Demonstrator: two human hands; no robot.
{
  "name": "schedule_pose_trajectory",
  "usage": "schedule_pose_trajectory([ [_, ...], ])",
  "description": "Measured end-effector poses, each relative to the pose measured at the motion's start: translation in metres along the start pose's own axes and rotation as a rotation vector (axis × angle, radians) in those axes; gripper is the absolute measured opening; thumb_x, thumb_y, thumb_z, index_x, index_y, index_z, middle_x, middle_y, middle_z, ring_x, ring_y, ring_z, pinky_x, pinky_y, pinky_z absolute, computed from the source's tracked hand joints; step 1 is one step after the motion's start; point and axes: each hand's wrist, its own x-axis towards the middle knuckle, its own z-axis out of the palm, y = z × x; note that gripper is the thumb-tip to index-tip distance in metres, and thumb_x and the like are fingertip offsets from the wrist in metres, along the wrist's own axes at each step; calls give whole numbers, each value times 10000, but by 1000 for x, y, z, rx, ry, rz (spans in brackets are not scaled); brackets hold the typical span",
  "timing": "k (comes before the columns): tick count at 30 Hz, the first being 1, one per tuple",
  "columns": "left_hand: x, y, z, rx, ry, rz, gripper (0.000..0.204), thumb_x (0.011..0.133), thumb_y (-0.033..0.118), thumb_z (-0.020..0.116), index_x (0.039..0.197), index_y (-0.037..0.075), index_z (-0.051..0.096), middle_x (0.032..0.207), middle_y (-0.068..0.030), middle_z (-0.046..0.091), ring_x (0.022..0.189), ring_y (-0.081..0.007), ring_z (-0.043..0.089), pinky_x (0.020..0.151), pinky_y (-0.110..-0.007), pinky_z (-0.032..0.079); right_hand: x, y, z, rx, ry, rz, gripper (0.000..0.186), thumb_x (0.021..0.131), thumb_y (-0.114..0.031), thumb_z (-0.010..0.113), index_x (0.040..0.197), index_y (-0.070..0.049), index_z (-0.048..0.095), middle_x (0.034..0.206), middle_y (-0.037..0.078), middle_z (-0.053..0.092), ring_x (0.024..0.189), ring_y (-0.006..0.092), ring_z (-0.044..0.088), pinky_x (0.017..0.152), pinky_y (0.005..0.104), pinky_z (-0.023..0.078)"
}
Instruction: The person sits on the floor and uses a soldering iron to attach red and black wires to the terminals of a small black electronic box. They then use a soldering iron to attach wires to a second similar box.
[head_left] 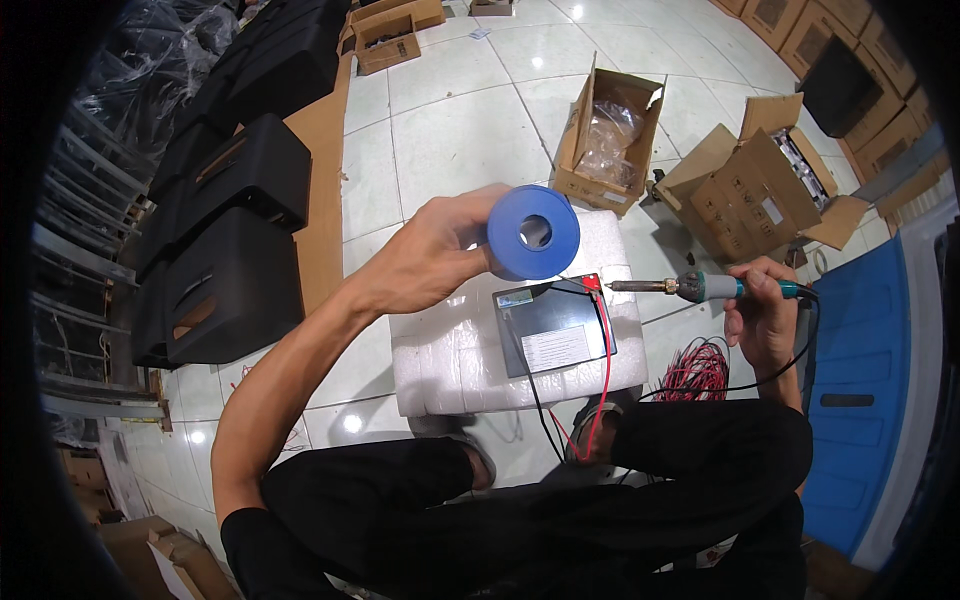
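My left hand [440, 250] is closed around a blue spool [548, 257], which looks like solder wire. A thin strand runs from the spool toward the red terminal [592, 283] of a dark rectangular battery [545, 310]. In my right hand [765, 315] is a soldering iron [708, 287] with a green and grey handle. Its tip points left, close to the red terminal; I cannot tell whether it touches. A red wire [608, 350] and a black wire [533, 385] lead from the battery toward my feet. Wrapped white foam [440, 370] supports the battery.
A bundle of red and black wires [695, 372] lies on the tiled floor by my right knee. Open cardboard boxes [610, 185] stand ahead and to the right. Black cases [235, 285] line the left side. A blue plastic panel [865, 390] is at the right, and the iron's cord loops nearby.
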Motion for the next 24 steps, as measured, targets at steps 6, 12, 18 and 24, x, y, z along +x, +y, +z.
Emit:
schedule_pose_trajectory([
  [6, 0, -1, 0, 0, 1, 24, 348, 858, 101, 735, 1196, 39, 682, 1241, -65, 611, 1085, -164, 592, 1024, -343, 467, 1, 1, 2, -9, -22, -5, 349, 881, -234, 638, 923, 112, 626, 671, 185, 625, 412, 186, 567, 346, 296, 483],
  [12, 2, -3, 0, 78, -9, 89, 316, 837, 116, 756, 1140, 41, 710, 1220, -71, 622, 1087, -171, 591, 1005, -354, 476, 3, 1, 3, -30, -47, -25, 349, 882, -233, 636, 916, 114, 626, 673, 193, 623, 410, 196, 564, 341, 299, 481],
  [18, 1, -6, 0, 84, 6, 103, 325, 825, 133, 768, 1136, 54, 718, 1198, -80, 639, 1088, -191, 597, 1003, -380, 471, 2, 0, 4, -41, -41, -27, 349, 884, -229, 636, 909, 119, 628, 677, 193, 625, 416, 201, 568, 334, 295, 476],
  [24, 0, -7, 1, 110, 19, 98, 336, 820, 160, 773, 1139, 64, 721, 1195, -90, 643, 1095, -197, 596, 1002, -387, 467, 2, 0, 4, -46, -57, -39, 334, 885, -218, 636, 909, 115, 637, 677, 190, 628, 421, 203, 571, 336, 299, 475],
])
